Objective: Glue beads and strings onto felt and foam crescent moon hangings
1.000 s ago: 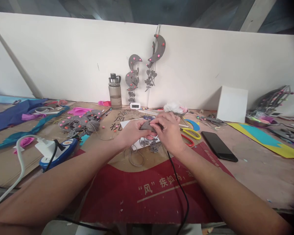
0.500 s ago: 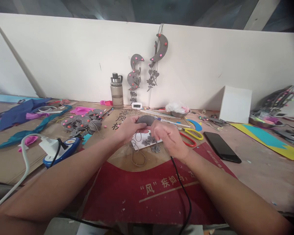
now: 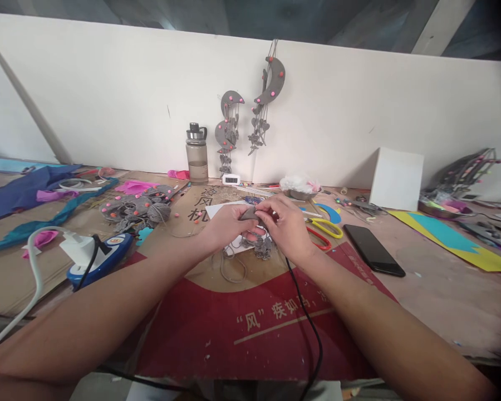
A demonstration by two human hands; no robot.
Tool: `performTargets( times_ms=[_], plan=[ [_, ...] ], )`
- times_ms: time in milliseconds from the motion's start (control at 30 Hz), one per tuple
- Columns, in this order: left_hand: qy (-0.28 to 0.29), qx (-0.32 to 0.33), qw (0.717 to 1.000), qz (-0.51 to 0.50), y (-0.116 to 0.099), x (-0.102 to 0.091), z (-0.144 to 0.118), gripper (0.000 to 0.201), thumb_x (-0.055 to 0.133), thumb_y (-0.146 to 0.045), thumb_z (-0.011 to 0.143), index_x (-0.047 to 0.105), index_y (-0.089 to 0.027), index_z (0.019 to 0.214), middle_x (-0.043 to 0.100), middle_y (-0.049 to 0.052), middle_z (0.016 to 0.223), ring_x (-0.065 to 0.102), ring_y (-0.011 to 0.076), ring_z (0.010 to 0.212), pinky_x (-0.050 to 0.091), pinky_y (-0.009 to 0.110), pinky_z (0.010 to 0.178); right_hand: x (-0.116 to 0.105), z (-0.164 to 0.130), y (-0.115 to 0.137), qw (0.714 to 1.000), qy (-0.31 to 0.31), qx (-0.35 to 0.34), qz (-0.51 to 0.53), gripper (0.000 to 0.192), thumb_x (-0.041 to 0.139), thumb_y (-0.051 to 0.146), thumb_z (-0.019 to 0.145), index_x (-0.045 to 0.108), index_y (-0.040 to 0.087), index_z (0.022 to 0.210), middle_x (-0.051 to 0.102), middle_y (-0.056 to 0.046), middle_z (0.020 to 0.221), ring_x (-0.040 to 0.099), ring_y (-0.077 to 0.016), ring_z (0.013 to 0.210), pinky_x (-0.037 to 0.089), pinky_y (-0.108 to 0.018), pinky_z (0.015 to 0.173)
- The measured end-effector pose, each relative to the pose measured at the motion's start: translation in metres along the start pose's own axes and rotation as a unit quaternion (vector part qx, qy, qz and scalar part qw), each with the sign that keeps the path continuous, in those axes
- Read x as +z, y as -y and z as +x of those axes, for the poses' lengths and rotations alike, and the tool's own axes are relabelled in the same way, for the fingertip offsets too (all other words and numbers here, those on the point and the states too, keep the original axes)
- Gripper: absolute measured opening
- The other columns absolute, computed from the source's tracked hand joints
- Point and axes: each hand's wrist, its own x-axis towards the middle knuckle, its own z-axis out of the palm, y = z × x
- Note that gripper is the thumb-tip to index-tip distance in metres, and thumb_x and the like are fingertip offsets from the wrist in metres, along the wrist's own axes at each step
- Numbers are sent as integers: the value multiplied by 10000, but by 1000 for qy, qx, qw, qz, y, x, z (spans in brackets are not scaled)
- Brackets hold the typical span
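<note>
Left hand [image 3: 223,225] and right hand [image 3: 286,228] met above surface [image 3: 434,284], fingers of both pinching grey felt piece [image 3: 247,213]. Grey string [image 3: 229,267] dangled below. Yellow scissors [image 3: 328,225], black phone [image 3: 373,249] lay right.

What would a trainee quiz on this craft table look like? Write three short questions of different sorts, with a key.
1. True or false: the black phone lies flat on the table, to the right of both hands.
2. Multiple choice: the left hand and the right hand meet on which thing? A) the yellow scissors B) a small grey felt piece C) the water bottle
3. Fill in: the grey moon ornaments hang on the white ____.

Key: 1 true; 2 B; 3 wall.
</note>
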Motion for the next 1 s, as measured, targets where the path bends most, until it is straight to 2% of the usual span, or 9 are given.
performTargets(
  times_ms=[133, 200, 333, 400, 500, 633, 767, 867, 1000],
  plan=[
    [-2, -2, 1000, 16, -3, 5, -2, 50, 635, -143, 744, 652, -154, 790, 678, 14, 763, 701, 161, 738, 563, 253, 656, 2, -1, -1, 999, 11, -12, -47, 71, 517, 168, 891, 556, 195, 839, 570, -53, 844, 533, -184, 807, 434, -326, 742],
    [-5, -5, 1000, 17, -3, 4, -2, 32, 644, -153, 742, 653, -147, 773, 686, 27, 763, 705, 169, 743, 562, 251, 651, 2, 0, -3, 999, -8, 12, -47, 70, 478, 186, 902, 513, 200, 842, 550, -50, 833, 519, -181, 784, 429, -328, 726],
    [-18, -12, 1000, -11, 1, 0, 1, 100, 662, -193, 750, 674, -142, 835, 719, 66, 841, 717, 191, 778, 559, 257, 638, 1, 3, -6, 989, -88, 111, 51, 69, 411, 248, 941, 451, 217, 893, 549, -30, 819, 512, -152, 708, 432, -307, 668],
    [-18, -9, 1000, -16, 3, -2, 3, 124, 670, -201, 749, 679, -145, 859, 728, 74, 863, 720, 198, 792, 557, 258, 633, 0, 4, -6, 983, -93, 131, 90, 56, 436, 262, 936, 454, 219, 905, 559, -17, 798, 516, -140, 671, 435, -297, 648],
    [-25, -11, 1000, 2, 2, -3, 2, 115, 658, -188, 756, 676, -148, 863, 731, 69, 848, 720, 193, 766, 553, 255, 627, -2, 5, -5, 987, -62, 122, 84, 26, 499, 237, 905, 501, 213, 915, 592, -20, 823, 550, -145, 702, 451, -305, 675],
    [-26, -8, 1000, 11, -2, -1, 0, 96, 655, -169, 744, 668, -154, 837, 721, 54, 824, 721, 195, 767, 558, 257, 640, -2, 5, -3, 998, -12, 50, 23, 113, 516, 189, 897, 583, 210, 986, 628, -60, 940, 584, -186, 855, 471, -344, 764],
    [-22, -7, 1000, 16, -4, 2, -2, 68, 630, -161, 746, 654, -154, 809, 706, 41, 798, 722, 201, 794, 566, 271, 669, -2, 4, -3, 999, 32, 4, -21, 110, 539, 178, 889, 612, 205, 967, 611, -72, 939, 571, -207, 894, 464, -355, 803],
    [-25, -9, 999, 37, -5, 4, -4, 69, 596, -152, 771, 653, -149, 809, 715, 45, 777, 722, 192, 780, 558, 257, 657, -1, 3, -3, 999, 29, 12, -37, 99, 504, 153, 894, 591, 197, 878, 602, -65, 897, 558, -202, 876, 445, -344, 790],
    [-23, -5, 998, 52, -5, 2, -3, 73, 611, -172, 791, 664, -139, 828, 729, 55, 728, 706, 169, 668, 549, 255, 629, 1, 1, -4, 998, -6, 65, -16, 90, 481, 171, 892, 535, 204, 828, 583, -43, 839, 532, -188, 817, 422, -335, 760]
  ],
)
